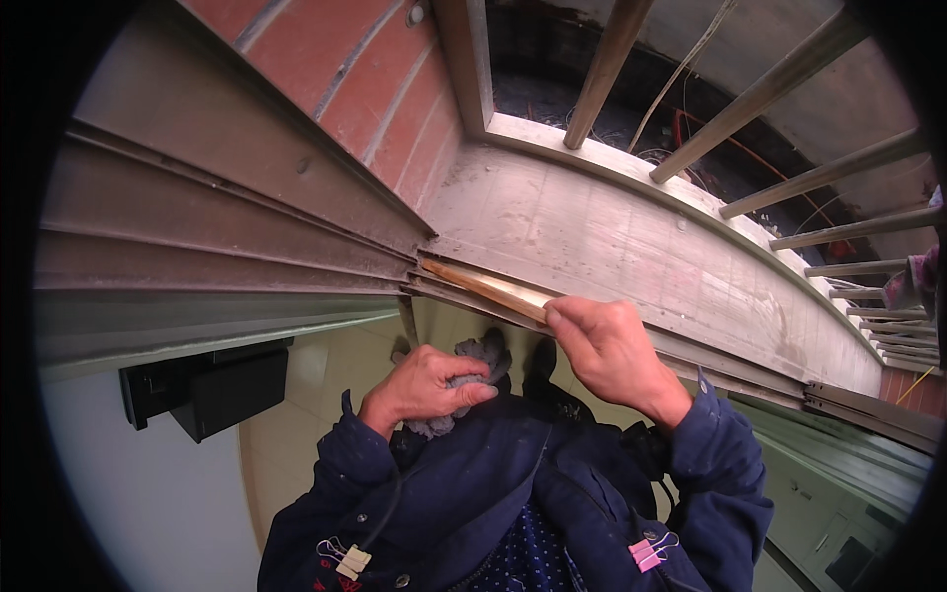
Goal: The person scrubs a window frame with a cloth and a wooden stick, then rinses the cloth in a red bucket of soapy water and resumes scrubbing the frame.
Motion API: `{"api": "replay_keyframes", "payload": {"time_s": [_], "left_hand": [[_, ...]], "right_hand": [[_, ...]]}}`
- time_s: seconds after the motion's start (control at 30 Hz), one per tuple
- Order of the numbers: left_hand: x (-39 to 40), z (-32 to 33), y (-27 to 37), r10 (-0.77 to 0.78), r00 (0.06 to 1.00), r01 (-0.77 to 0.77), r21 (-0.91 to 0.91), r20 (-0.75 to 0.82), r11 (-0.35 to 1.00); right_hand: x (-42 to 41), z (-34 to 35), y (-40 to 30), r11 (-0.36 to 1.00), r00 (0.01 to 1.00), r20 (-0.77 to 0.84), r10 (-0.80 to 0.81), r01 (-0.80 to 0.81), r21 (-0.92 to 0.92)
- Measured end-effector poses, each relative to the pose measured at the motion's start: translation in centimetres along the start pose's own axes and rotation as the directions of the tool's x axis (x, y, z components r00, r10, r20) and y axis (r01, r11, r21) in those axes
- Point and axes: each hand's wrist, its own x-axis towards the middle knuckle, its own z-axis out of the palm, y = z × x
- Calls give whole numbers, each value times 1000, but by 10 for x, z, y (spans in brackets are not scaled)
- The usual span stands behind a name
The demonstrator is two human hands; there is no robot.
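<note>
My right hand [614,348] pinches the near end of a thin wooden stick [481,287]. The stick lies along the metal window track [725,366], its far tip at the corner where the track meets the side frame [244,222]. Lower and to the left, in front of my body, my left hand [429,385] is closed around a bunched grey cloth [470,366]. Parts of the cloth stick out above and below the fingers. Beyond the track, the pale outer sill [592,214] carries dirt specks and streaks.
Metal security bars [614,74] rise from the sill's outer edge, with loose cables [681,74] behind them. A red tiled wall [362,81] flanks the sill on the left. A black box-shaped object [229,388] is at lower left. Pinkish fabric [914,277] hangs at the far right bars.
</note>
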Motion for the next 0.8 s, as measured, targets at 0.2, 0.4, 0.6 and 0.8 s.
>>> {"api": "replay_keyframes", "payload": {"time_s": [0.2, 0.4, 0.6, 0.8], "left_hand": [[-2, 1, 1, 6, 1000, -6, -4, -16, 1000], [-2, 0, 3, -24, 1000, 24, 20, -7, 1000], [-2, 2, 1, 8, 999, -9, -13, -33, 1000], [-3, 3, -3, 32, 999, -33, -12, -42, 999]], "right_hand": [[-5, -5, 1, 1000, 999, 15, 29, -29, 6], [-10, -15, -3, 997, 998, 7, 55, -55, 57], [-11, -47, -13, 960, 976, -99, 192, -166, 224], [34, -81, -11, 989, 931, -335, 144, -131, 63]]}}
